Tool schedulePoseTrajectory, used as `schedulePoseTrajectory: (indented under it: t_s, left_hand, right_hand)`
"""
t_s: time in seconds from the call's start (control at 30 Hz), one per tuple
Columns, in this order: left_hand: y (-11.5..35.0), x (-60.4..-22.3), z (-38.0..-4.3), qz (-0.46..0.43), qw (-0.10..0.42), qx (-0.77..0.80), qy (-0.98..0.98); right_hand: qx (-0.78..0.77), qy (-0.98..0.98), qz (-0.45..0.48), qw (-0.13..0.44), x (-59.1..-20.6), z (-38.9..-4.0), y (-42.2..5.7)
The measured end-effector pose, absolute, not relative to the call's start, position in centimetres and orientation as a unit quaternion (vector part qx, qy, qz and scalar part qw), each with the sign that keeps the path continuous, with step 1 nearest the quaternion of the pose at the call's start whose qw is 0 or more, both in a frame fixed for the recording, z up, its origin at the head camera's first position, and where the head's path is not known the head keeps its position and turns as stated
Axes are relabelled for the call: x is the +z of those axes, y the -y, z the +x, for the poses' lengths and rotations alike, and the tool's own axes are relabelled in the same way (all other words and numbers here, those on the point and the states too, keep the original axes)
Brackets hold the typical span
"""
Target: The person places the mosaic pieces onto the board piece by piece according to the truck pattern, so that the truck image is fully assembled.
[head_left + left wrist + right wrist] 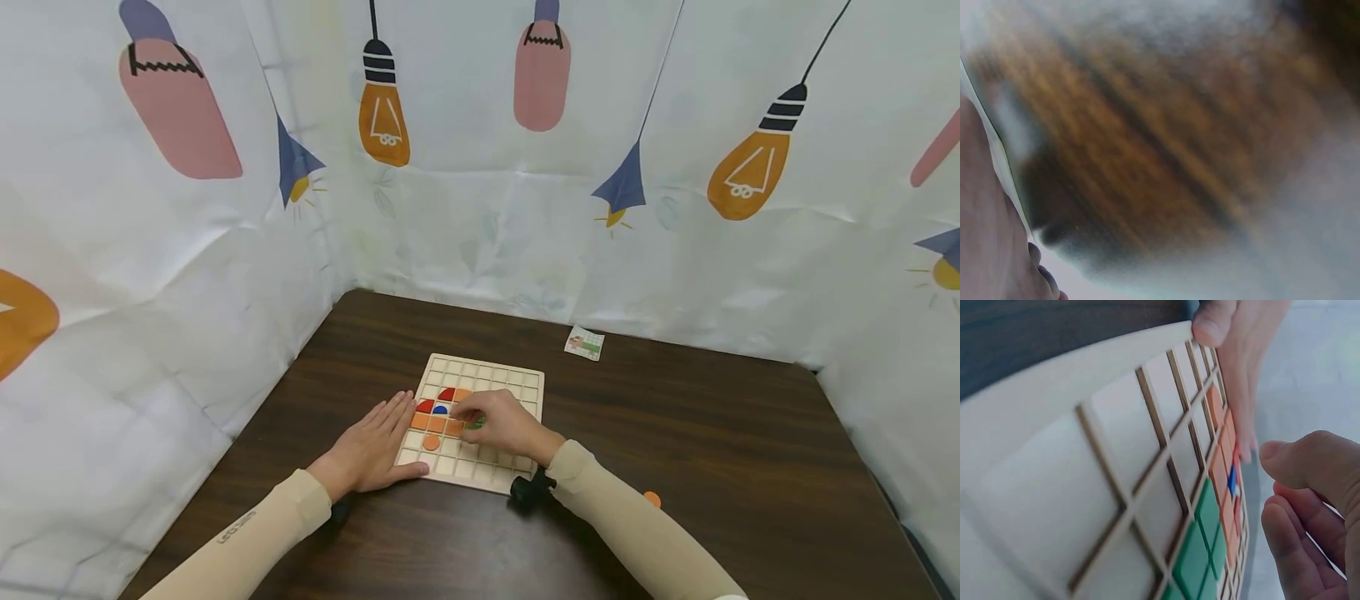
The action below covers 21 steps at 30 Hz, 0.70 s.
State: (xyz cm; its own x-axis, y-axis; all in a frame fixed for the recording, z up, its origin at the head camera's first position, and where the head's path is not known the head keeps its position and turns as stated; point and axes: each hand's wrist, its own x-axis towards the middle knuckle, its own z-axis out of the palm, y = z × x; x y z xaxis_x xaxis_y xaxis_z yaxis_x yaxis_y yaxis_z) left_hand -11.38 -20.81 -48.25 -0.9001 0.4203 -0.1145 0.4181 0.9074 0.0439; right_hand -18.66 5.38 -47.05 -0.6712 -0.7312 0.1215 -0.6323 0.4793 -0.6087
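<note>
A pale wooden grid board (487, 475) lies on the dark table. Red (424, 407), blue (440, 410) and orange pieces (420, 422) fill some squares, and green tiles (1197, 550) sit in others. My left hand (375, 446) rests along the board's left edge, fingers extended and thumb at the near corner. Over the middle of the board is my right hand (501, 423), its fingers bent above the pieces. In the right wrist view, a gap shows between thumb and fingertips, with no piece visible there. The right hand partly hides the green tiles in the head view.
One orange round piece (652, 498) lies on the table (712, 425) beside the right forearm. A small printed card (584, 342) is near the back edge. Patterned white cloth (480, 217) hangs behind and at the sides. The left wrist view is mostly blurred wood.
</note>
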Motion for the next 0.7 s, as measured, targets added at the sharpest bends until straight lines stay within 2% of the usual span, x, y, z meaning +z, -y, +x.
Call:
schedulePoseTrajectory:
  t_s: [0.27,0.7]
  left_hand:
    - [20.8,-48.8,-11.4,0.219,0.045,0.016,-0.974]
    - [20.7,-48.3,-11.4,0.218,0.06,0.005,-0.974]
  right_hand:
    - [-0.334,-0.866,-0.365,0.078,-46.9,-18.5,-8.7]
    - [-0.333,-0.876,-0.344,0.067,-46.9,-18.1,-12.9]
